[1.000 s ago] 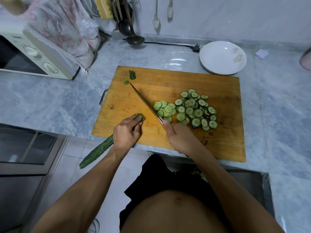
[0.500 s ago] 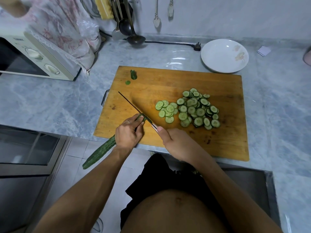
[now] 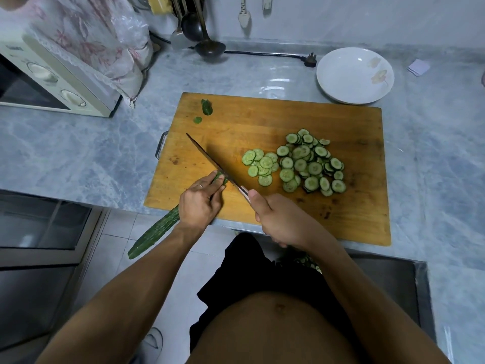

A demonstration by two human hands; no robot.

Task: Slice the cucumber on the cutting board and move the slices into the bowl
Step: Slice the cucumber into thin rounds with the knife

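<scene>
Grey marbled stone makes up the desk [image 3: 78,158], with a wooden cutting board [image 3: 354,206] lying across its near edge. On the board the left hand [image 3: 200,203] presses down on the cucumber [image 3: 154,232], fingers [image 3: 210,179] curled over its cut end, while the uncut length sticks out behind the wrist, off the board and past the desk edge, over the floor tiles. The right hand [image 3: 282,219] is wrapped tight around the handle of a knife [image 3: 210,160], thumb along the top; the blade slants up and away to the left, its lower part right against the cucumber's cut end beside the left fingertips. To the right of the blade lies a heap of cucumber slices [image 3: 301,162] — a small cluster near the knife, a bigger pile just beyond it, the two touching. Two dark green end scraps [image 3: 206,106] sit near the board's far left corner. The white bowl [image 3: 354,75] stands on the desk just beyond the board's far right corner, holding no slices. A microwave [image 3: 44,82] under a flowered cloth stands far left, and a ladle [image 3: 208,46] rests by the wall — next to a black plug [image 3: 309,60].
</scene>
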